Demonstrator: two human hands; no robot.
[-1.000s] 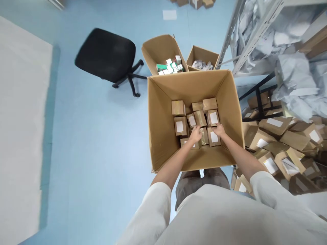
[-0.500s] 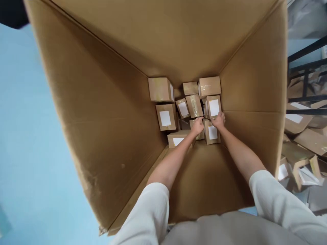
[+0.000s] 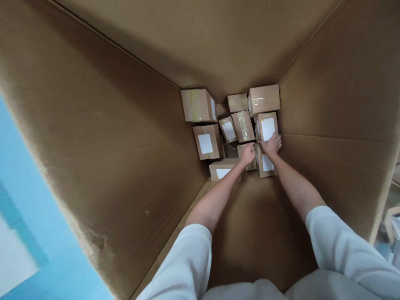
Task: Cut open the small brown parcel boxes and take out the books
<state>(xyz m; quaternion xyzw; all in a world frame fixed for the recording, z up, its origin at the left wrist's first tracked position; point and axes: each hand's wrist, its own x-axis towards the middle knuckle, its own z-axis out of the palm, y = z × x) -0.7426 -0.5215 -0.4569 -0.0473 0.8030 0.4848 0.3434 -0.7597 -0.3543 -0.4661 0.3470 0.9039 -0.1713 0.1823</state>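
Both hands reach down among small taped cartons at the bottom of a large cardboard box (image 3: 103,166). My left hand (image 3: 248,154) is closed above a low carton (image 3: 251,166), its forefinger pointing toward my right thumb. Between the two hands is a thin dark thing, too small to make out. My right hand (image 3: 271,145) lies with its fingers spread at the lower edge of a carton with a white label (image 3: 268,127). Its wrist passes over another labelled carton (image 3: 265,166) just below.
More cartons surround the hands: a taped one (image 3: 243,126), a small tilted one (image 3: 228,130), a larger one (image 3: 264,99) in the far right corner and two along the left wall (image 3: 196,106). Tall cardboard walls enclose both arms. Blue floor (image 3: 56,258) shows outside on the left.
My view has moved closer into the large box, so the cartons look larger and less of the surroundings shows. The hands stay at nearly the same cartons, the right one spread slightly more.
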